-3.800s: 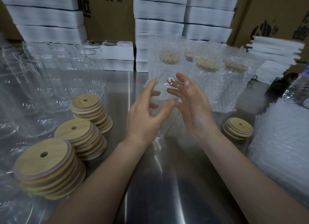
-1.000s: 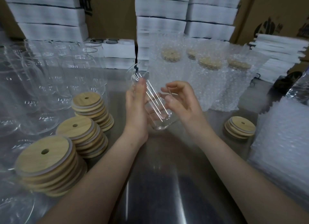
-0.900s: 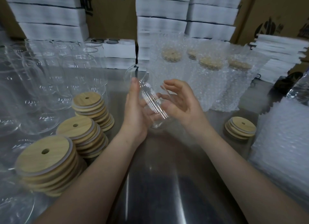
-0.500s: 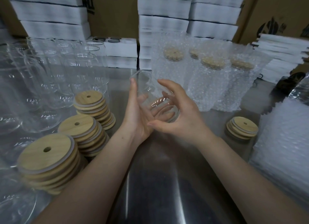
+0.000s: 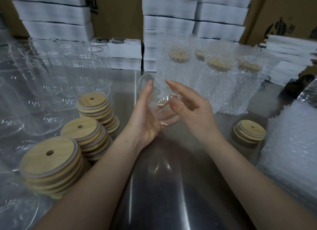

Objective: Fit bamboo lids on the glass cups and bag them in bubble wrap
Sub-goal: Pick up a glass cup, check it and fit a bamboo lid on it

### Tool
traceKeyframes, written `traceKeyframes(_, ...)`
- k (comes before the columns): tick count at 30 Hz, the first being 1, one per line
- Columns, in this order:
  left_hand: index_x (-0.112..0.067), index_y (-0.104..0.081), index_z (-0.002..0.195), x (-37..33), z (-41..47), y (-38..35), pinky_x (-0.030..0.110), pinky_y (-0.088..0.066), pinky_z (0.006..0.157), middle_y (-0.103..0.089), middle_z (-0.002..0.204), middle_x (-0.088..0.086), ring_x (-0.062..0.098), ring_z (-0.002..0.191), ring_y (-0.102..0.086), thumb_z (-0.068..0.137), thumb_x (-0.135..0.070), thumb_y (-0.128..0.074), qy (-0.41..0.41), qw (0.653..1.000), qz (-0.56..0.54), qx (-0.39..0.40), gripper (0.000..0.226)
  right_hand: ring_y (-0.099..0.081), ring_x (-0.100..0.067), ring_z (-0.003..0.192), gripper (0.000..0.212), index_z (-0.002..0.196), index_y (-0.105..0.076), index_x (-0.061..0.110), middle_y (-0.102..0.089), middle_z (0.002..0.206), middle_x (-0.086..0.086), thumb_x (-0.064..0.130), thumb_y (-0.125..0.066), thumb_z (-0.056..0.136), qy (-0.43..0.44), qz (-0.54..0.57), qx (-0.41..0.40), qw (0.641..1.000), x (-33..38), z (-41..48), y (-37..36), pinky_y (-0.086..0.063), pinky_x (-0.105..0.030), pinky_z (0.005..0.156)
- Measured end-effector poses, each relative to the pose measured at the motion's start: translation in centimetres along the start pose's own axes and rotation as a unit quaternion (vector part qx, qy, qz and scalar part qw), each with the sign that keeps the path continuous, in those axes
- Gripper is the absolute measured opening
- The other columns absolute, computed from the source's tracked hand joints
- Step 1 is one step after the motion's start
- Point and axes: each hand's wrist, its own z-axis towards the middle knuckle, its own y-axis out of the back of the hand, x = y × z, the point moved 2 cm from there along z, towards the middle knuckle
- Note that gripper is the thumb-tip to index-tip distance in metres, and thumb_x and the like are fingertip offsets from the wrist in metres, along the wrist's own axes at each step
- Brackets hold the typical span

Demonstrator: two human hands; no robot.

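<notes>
A clear glass cup (image 5: 155, 92) without a lid lies tilted between my hands, its mouth away from me. My left hand (image 5: 145, 120) cradles it from the left, thumb up along the wall and fingers curled beneath. My right hand (image 5: 193, 113) holds the base end, thumb on the glass and index finger stretched over it. Three stacks of bamboo lids (image 5: 49, 157) with a straw hole stand at the left, and a short lid stack (image 5: 248, 129) at the right. Several lidded cups in bubble-wrap bags (image 5: 217, 78) stand behind my hands.
Many empty glass cups (image 5: 51, 71) crowd the left of the steel table (image 5: 171, 186). A pile of flat bubble-wrap bags (image 5: 291, 144) fills the right edge. White foam boxes (image 5: 169, 8) and cardboard cartons (image 5: 283, 15) are stacked along the back.
The glass has been turned over between my hands, its mouth swinging away and to the left. My right hand has loosened from wrapping the base, its index finger now stretched out.
</notes>
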Motion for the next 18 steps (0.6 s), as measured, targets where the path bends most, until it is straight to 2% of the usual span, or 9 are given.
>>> traceKeyframes(2,-0.006,-0.046,0.141,0.1,0.1,0.1,0.049,-0.036,0.11,-0.062,0.127,0.021,0.04,0.115,-0.06,0.085,-0.065,-0.049,-0.003,1.0,0.0,-0.004,0.082,-0.057,0.01,0.113,0.037,0.125,-0.053,0.034,-0.061,0.122,0.014,0.032,-0.061,0.089,-0.008,0.002,0.029,1.0,0.3,0.2,0.3,-0.042,-0.013,0.097)
traceKeyframes(3,-0.007,-0.047,0.14,0.1,0.0,0.1,0.049,-0.037,0.11,-0.063,0.127,0.021,0.039,0.116,-0.061,0.086,-0.066,-0.046,-0.006,1.0,-0.004,-0.005,0.08,-0.056,0.008,0.116,0.041,0.129,-0.05,0.034,-0.06,0.123,0.013,0.033,-0.057,0.088,-0.013,0.004,0.044,0.999,0.4,0.3,0.5,-0.043,-0.016,0.1)
traceKeyframes(5,-0.007,-0.057,0.128,-0.1,0.0,0.3,0.042,-0.055,0.092,-0.068,0.117,0.018,0.034,0.102,-0.068,0.089,-0.068,-0.042,-0.002,1.0,-0.03,-0.01,0.074,-0.056,0.0,0.121,0.041,0.13,-0.049,0.037,-0.06,0.128,0.01,0.033,-0.055,0.09,-0.025,0.004,0.078,0.997,0.4,0.5,0.8,-0.043,-0.027,0.108)
traceKeyframes(7,-0.004,-0.063,0.119,-0.3,0.0,0.4,0.035,-0.059,0.072,-0.069,0.11,0.02,0.03,0.088,-0.07,0.088,-0.069,-0.042,0.009,0.998,-0.063,-0.013,0.075,-0.057,-0.005,0.121,0.039,0.126,-0.051,0.04,-0.059,0.133,0.007,0.027,-0.061,0.091,-0.035,0.008,0.102,0.994,0.2,0.6,1.1,-0.041,-0.033,0.111)
traceKeyframes(9,-0.002,-0.063,0.118,-0.3,0.0,0.5,0.032,-0.058,0.064,-0.07,0.1,0.019,0.027,0.079,-0.071,0.087,-0.068,-0.045,0.013,0.996,-0.089,-0.011,0.075,-0.057,-0.005,0.12,0.049,0.124,-0.054,0.039,-0.057,0.136,0.004,0.017,-0.067,0.083,-0.039,0.017,0.112,0.993,0.0,0.7,1.3,-0.043,-0.029,0.108)
traceKeyframes(11,-0.001,-0.06,0.123,-0.3,0.2,0.5,0.033,-0.058,0.062,-0.068,0.095,0.018,0.027,0.076,-0.068,0.087,-0.068,-0.045,0.013,0.994,-0.107,-0.006,0.078,-0.057,-0.002,0.115,0.058,0.123,-0.056,0.037,-0.056,0.136,0.005,0.011,-0.073,0.075,-0.042,0.021,0.121,0.992,-0.3,0.7,1.4,-0.046,-0.021,0.097)
traceKeyframes(13,-0.002,-0.064,0.119,-0.1,0.4,0.6,0.035,-0.058,0.065,-0.067,0.095,0.018,0.03,0.077,-0.067,0.087,-0.068,-0.046,0.018,0.993,-0.115,-0.004,0.076,-0.058,0.0,0.11,0.067,0.123,-0.057,0.039,-0.057,0.131,0.014,0.008,-0.078,0.068,-0.052,0.026,0.124,0.991,-0.5,0.5,1.2,-0.05,-0.02,0.088)
traceKeyframes(15,-0.005,-0.072,0.105,0.1,0.5,0.7,0.037,-0.059,0.07,-0.068,0.094,0.017,0.031,0.08,-0.068,0.087,-0.068,-0.047,0.019,0.992,-0.127,-0.002,0.07,-0.056,0.001,0.108,0.072,0.123,-0.056,0.042,-0.055,0.123,0.03,0.01,-0.083,0.063,-0.05,0.014,0.122,0.991,-0.5,0.4,0.9,-0.053,-0.022,0.085)
traceKeyframes(18,-0.007,-0.077,0.096,0.4,0.6,0.7,0.039,-0.058,0.074,-0.07,0.106,0.021,0.033,0.094,-0.069,0.088,-0.069,-0.046,0.026,0.992,-0.122,0.001,0.069,-0.054,0.004,0.105,0.074,0.119,-0.051,0.047,-0.049,0.118,0.04,0.029,-0.088,0.057,-0.027,-0.054,0.092,0.994,-0.1,0.1,0.5,-0.054,-0.022,0.084)
